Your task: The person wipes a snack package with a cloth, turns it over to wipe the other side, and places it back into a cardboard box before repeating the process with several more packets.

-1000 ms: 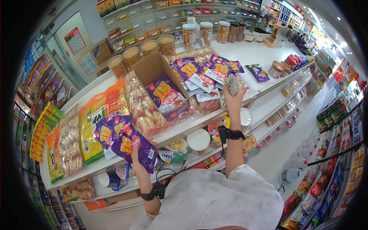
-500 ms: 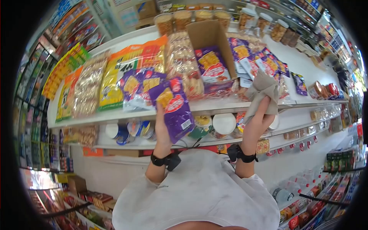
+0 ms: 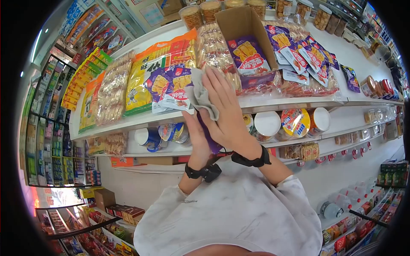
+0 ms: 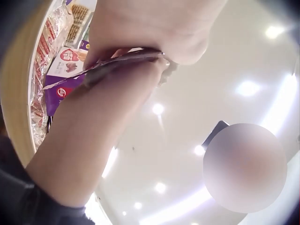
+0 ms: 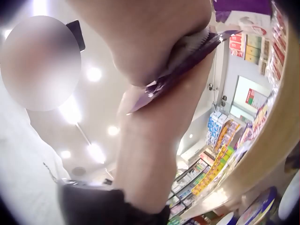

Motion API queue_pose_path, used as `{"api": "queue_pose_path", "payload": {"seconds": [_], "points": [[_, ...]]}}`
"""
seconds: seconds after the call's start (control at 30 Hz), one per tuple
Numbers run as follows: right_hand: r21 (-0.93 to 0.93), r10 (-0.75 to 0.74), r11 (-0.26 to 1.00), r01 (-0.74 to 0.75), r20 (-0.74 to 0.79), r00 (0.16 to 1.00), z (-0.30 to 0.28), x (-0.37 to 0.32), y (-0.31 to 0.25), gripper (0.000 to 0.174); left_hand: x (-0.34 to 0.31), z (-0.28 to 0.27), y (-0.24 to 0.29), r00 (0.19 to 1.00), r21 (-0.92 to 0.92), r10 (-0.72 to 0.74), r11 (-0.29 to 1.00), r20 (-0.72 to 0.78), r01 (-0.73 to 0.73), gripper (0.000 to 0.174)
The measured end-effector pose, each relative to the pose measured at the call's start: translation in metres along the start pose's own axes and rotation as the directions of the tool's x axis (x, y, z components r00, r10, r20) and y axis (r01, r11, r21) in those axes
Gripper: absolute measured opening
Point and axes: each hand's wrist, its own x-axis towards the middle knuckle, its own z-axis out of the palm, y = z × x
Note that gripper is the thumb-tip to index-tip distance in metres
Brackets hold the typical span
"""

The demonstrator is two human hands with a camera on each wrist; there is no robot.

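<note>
In the head view my left hand (image 3: 200, 143) holds a purple snack packet (image 3: 208, 135) from below, above the front shelf edge. My right hand (image 3: 226, 115) lies over it with straight fingers, pressing a crumpled grey cloth (image 3: 204, 101) against the packet, most of which is hidden. Both wrist views show the packet (image 4: 122, 63) (image 5: 187, 63) sandwiched between the palms. Left of the cloth, purple packets (image 3: 168, 84) rest on the yellow bag. An open cardboard box (image 3: 261, 30) holds purple packets (image 3: 247, 53); more packets (image 3: 314, 57) lie to its right.
A large yellow-and-orange bag (image 3: 139, 79) and clear cracker bags (image 3: 114, 91) line the counter's left. Jars (image 3: 210, 11) stand behind. Tubs (image 3: 267, 123) and instant-noodle bowls (image 3: 294, 122) fill the shelf below the counter edge (image 3: 256, 101).
My right hand has come left from beside the box, bringing the cloth onto the packet in my left hand. The hands, apart before, are now together. The head view has shifted.
</note>
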Motion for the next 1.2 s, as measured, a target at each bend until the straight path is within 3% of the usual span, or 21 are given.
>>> {"api": "queue_pose_path", "payload": {"seconds": [0.07, 0.1, 0.2, 0.23, 0.3, 0.33, 0.4, 0.43, 0.53, 0.63, 0.73, 0.8, 0.87, 0.9, 0.93, 1.0, 1.03, 1.07, 1.1, 1.17, 1.2], "points": [[-0.054, 0.001, 0.999, 0.000, 0.021, 1.000, 0.000, -0.002, -0.007, 0.067, 0.002, 0.003, 0.006, 0.999, 0.020, -0.033, 0.999, 0.029, 0.033, 0.058], [-0.074, -0.048, 0.996, 0.052, 0.059, 0.997, -0.001, -0.006, -0.013, 0.065, 0.006, 0.000, 0.006, 0.976, -0.327, -0.002, 0.942, 0.216, 0.074, 0.057], [-0.096, -0.153, 0.982, 0.163, 0.111, 0.982, -0.003, -0.013, -0.029, 0.060, 0.012, 0.006, 0.003, 0.982, -0.315, 0.090, 0.949, 0.167, -0.033, 0.058], [-0.088, -0.166, 0.981, 0.173, 0.082, 0.983, -0.005, -0.010, -0.029, 0.058, 0.013, 0.050, 0.007, 0.977, -0.110, 0.066, 0.990, -0.203, -0.090, 0.058], [-0.088, -0.180, 0.979, 0.184, 0.053, 0.982, -0.010, -0.006, -0.027, 0.057, 0.009, 0.053, 0.007, 0.970, -0.107, 0.037, 0.992, -0.241, -0.065, 0.060], [-0.096, -0.185, 0.977, 0.188, 0.046, 0.982, -0.011, -0.004, -0.026, 0.056, 0.012, 0.026, 0.009, 0.995, -0.305, 0.024, 0.952, 0.100, 0.008, 0.062], [-0.125, -0.174, 0.977, 0.174, 0.017, 0.985, -0.013, 0.003, -0.022, 0.055, 0.010, 0.007, 0.008, 0.976, -0.115, -0.045, 0.991, 0.214, 0.071, 0.065], [-0.145, -0.153, 0.978, 0.151, -0.004, 0.988, -0.015, 0.005, -0.018, 0.054, 0.003, 0.021, 0.006, 0.997, 0.247, -0.070, 0.966, -0.042, 0.078, 0.067], [-0.122, -0.046, 0.992, 0.035, -0.083, 0.996, -0.031, 0.009, -0.010, 0.048, -0.010, 0.009, 0.005, 0.990, 0.598, -0.104, 0.788, -0.099, 0.143, 0.065], [0.076, 0.117, 0.992, -0.104, -0.190, 0.975, -0.027, 0.003, 0.017, 0.050, -0.006, 0.018, 0.000, 0.971, 0.486, -0.236, 0.853, 0.037, 0.189, 0.061], [-0.043, 0.093, 0.994, -0.103, -0.205, 0.974, -0.021, -0.002, 0.015, 0.054, -0.001, 0.028, -0.006, 0.961, 0.429, -0.229, 0.861, -0.154, 0.274, 0.061], [-0.020, 0.052, 0.998, -0.054, -0.082, 0.995, -0.016, -0.010, 0.003, 0.058, 0.005, 0.024, -0.010, 0.990, 0.486, -0.020, 0.870, -0.138, 0.085, 0.062], [0.027, -0.002, 1.000, 0.000, 0.067, 0.998, -0.009, -0.025, -0.013, 0.060, 0.012, 0.010, 0.007, 0.956, 0.333, -0.012, 0.936, -0.292, 0.113, 0.059], [0.064, -0.042, 0.997, 0.033, 0.152, 0.988, -0.004, -0.034, -0.021, 0.061, 0.018, -0.014, 0.013, 0.999, 0.127, -0.049, 0.991, 0.011, 0.047, 0.059], [0.104, -0.086, 0.993, 0.063, 0.232, 0.969, -0.003, -0.038, -0.024, 0.062, 0.026, -0.047, 0.015, 0.949, -0.096, -0.014, 0.994, 0.315, 0.046, 0.059], [0.092, -0.095, 0.993, 0.075, 0.237, 0.967, -0.007, -0.033, -0.020, 0.063, 0.031, -0.052, 0.015, 0.954, -0.132, 0.045, 0.991, 0.296, -0.006, 0.058], [0.084, -0.098, 0.993, 0.079, 0.241, 0.965, -0.011, -0.030, -0.017, 0.064, 0.021, -0.025, 0.011, 0.997, 0.072, 0.069, 0.995, -0.021, -0.067, 0.058], [0.055, -0.066, 0.997, 0.058, 0.152, 0.986, -0.014, -0.022, -0.014, 0.064, 0.010, 0.006, 0.004, 0.931, 0.283, 0.155, 0.957, -0.330, -0.059, 0.057], [0.032, -0.035, 0.999, 0.033, 0.066, 0.997, -0.018, -0.009, -0.009, 0.063, 0.001, 0.043, -0.012, 0.838, 0.402, 0.290, 0.911, -0.462, -0.093, 0.054], [-0.017, 0.015, 1.000, -0.015, -0.041, 0.999, -0.020, 0.008, 0.007, 0.058, -0.007, 0.030, -0.019, 0.997, 0.073, -0.006, 0.997, -0.071, 0.011, 0.053], [0.046, 0.063, 0.997, -0.062, -0.016, 0.998, -0.024, 0.011, 0.013, 0.057, -0.007, 0.022, -0.022, 0.979, -0.070, -0.100, 0.991, 0.176, 0.113, 0.053]]}}
